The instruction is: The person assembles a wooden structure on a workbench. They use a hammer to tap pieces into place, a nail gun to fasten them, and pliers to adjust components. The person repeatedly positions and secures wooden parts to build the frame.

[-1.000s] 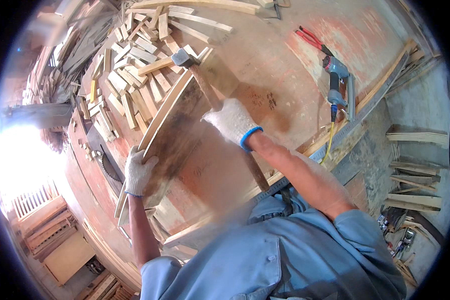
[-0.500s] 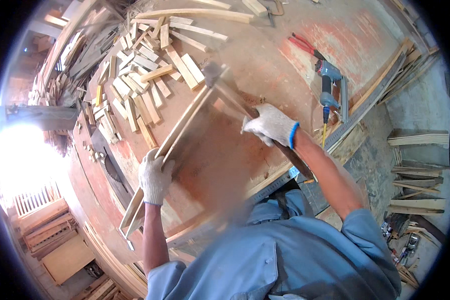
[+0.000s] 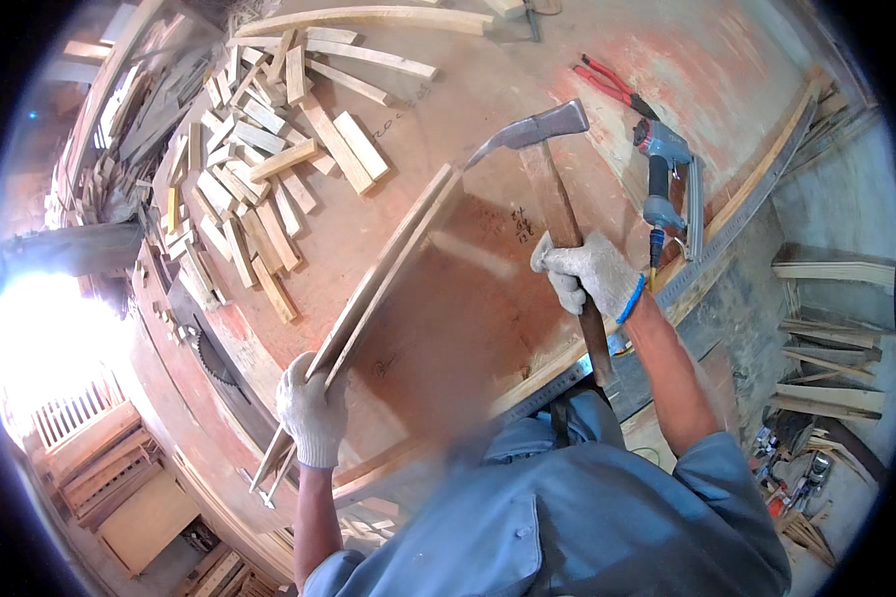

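My left hand (image 3: 312,410), in a white knit glove, is closed around a pair of long, narrow wooden strips (image 3: 396,254) that slant up and away over the table. Small pale metal-looking bits show at their near end. In my gloved right hand (image 3: 589,271) is a claw hammer (image 3: 552,184), gripped partway down its wooden handle. Its dark metal head is raised over the table, with the pointed claw side turned left, close to the far end of the strips. Whether claw and wood touch, I cannot tell.
Many short wood pieces (image 3: 259,189) lie heaped at the far left. A toothed saw blade (image 3: 215,360) pokes through the tabletop at left. Red-handled pliers (image 3: 612,84) and a blue nail gun (image 3: 662,189) with a hose lie on the right, near the table's metal-edged border (image 3: 702,244).
My right hand has moved right and slightly nearer, turning the hammer so its head has swung right, away from the strips' far end. The strips have shifted slightly in my left hand's grip.
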Demonstrator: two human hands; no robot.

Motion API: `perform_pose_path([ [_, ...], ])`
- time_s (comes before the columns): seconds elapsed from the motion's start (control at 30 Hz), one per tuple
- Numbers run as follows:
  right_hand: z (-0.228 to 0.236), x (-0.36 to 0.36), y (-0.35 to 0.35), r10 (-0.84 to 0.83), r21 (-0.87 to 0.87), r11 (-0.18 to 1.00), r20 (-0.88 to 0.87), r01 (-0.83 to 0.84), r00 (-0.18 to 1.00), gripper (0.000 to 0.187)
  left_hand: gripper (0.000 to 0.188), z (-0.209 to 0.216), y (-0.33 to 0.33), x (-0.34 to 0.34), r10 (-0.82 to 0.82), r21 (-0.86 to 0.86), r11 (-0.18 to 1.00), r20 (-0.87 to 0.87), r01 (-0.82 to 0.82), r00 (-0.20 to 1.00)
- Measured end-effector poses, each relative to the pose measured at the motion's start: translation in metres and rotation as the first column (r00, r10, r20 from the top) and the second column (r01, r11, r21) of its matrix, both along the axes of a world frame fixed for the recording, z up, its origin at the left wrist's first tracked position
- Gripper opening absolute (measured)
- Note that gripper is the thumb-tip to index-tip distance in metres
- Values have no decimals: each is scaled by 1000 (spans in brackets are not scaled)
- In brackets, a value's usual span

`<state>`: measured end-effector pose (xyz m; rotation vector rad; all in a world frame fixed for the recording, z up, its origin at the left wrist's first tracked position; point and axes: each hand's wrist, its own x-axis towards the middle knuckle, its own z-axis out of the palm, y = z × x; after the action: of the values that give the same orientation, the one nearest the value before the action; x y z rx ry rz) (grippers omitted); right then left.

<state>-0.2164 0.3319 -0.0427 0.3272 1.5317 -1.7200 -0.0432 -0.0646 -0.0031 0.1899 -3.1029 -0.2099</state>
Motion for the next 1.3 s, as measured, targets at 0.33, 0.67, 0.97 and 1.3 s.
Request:
perform_pose_path([
  [0.33,-8,-15,-7,97,24,994,174,-103,980,13,19,-1,6,3,-1,44,999,-25,2,1000],
  [0.67,-16,-45,10,281,53,950,273,-306,920,13,18,0,1,-5,0,53,999,38,-2,999],
  [0.97,-19,-63,16,365,95,909,285,-405,886,7,29,-13,7,21,-23,29,999,56,21,998],
  [1.3,-27,7,-33,25,7,1000,364,-29,931,9,27,-11,-4,10,-34,43,999,49,32,998],
])
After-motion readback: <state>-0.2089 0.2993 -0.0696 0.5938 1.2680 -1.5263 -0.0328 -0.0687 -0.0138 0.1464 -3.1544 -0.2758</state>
